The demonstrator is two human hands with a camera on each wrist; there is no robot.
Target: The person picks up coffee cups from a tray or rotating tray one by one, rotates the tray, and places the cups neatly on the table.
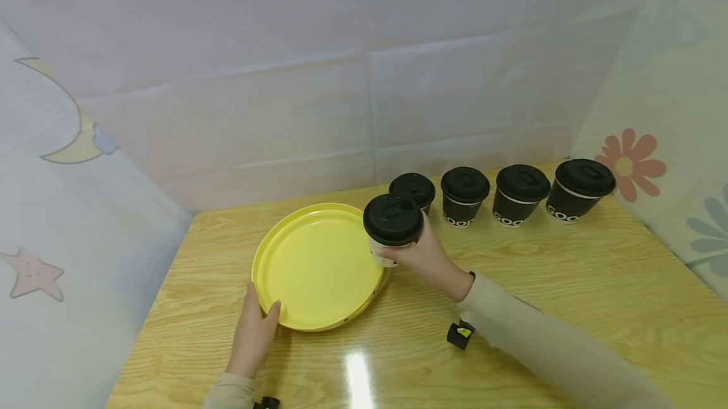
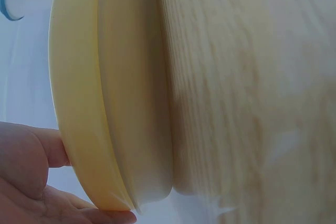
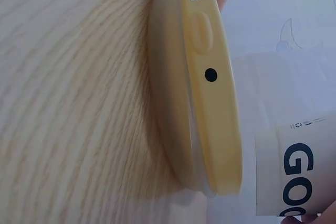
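Note:
A round yellow tray [image 1: 318,270] lies on the wooden table, with black dots and a raised oval on its side in the right wrist view. My left hand [image 1: 254,333] holds the tray's near left edge, its thumb at the rim and fingers along the outside. Just off the table, by the tray's right rim, my right hand [image 1: 423,256] grips a paper cup [image 3: 294,169] with a white lower part, dark lettering and a black lid [image 1: 394,219]. The cup stays upright, its base slightly higher than the tray's rim.
Behind the held cup stands another black-lidded cup [image 1: 412,189], partly hidden. Three black cups continue the row rightward: one beside it [image 1: 463,197], a middle cup [image 1: 519,194] and a far-right cup [image 1: 579,191]. A pale wall covering [image 1: 284,112] rises at the table's back edge.

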